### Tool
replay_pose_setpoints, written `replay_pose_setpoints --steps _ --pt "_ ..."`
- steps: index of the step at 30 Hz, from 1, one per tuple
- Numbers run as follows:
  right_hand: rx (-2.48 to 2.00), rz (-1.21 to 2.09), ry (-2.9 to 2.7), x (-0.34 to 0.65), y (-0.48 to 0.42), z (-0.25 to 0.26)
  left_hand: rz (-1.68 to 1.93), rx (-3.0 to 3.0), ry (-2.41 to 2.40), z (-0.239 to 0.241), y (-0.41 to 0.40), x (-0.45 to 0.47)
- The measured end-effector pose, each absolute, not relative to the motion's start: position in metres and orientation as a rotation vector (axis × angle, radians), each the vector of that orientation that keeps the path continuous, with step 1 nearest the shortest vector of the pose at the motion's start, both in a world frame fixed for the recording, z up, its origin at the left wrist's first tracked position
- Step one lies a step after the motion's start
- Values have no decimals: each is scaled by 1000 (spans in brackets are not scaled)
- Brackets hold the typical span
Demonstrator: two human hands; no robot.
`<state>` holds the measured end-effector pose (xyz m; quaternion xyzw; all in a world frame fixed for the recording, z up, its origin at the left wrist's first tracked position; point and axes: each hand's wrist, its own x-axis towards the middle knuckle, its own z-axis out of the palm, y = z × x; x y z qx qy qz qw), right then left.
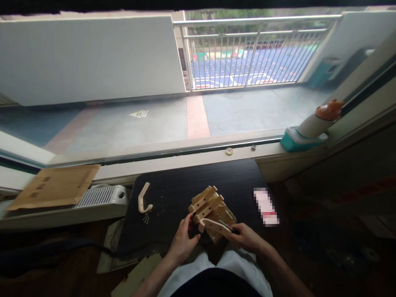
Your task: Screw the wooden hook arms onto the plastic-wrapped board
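In the head view, several pale wooden hook-shaped pieces with dark holes lie over a brown, shiny flat block (227, 214) on my lap side of the table. My left hand (182, 239) grips the lower left end of a wooden bar (204, 212), fingers on its edge and thumb below. A curved wooden hook (213, 226) sits nearest me, tilted across the block's front. My right hand (247, 238) is closed around a slim dark tool (229, 226), seemingly a screwdriver, its shaft along that hook. Another wooden hook (141, 202) lies apart at the left, several screws (146, 218) beside it.
A dark table (173, 181) stands against the window sill (198, 159). A blurred pink item (266, 208) lies at its right. Tape (229, 151) and a teal box (297, 140) rest on the sill. A brown envelope (55, 185) covers part of a radiator (102, 197).
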<state>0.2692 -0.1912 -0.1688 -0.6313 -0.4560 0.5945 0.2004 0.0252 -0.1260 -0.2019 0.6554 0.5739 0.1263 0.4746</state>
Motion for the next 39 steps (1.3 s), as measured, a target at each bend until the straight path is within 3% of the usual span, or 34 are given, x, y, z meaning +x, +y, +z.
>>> replay_pose_setpoints --steps 3,7,18,25,31,39 --pt "-1699 1799 -1262 269 -184 -169 262 1799 1165 -177 -123 23" --pt "-1778 1790 -1233 279 -173 -171 155 1881 1204 -174 -133 33" --pt "-2081 1069 -1241 293 -155 -208 44 1766 1189 -196 -136 53" --pt "-2075 1243 -1195 274 -173 -232 117 1858 1251 -205 -115 43" --pt "-2120 1117 -1265 264 -193 -217 119 1894 1197 -198 -116 31" --pt "-2056 1203 -1253 261 -192 -208 138 1794 1333 -197 -121 22"
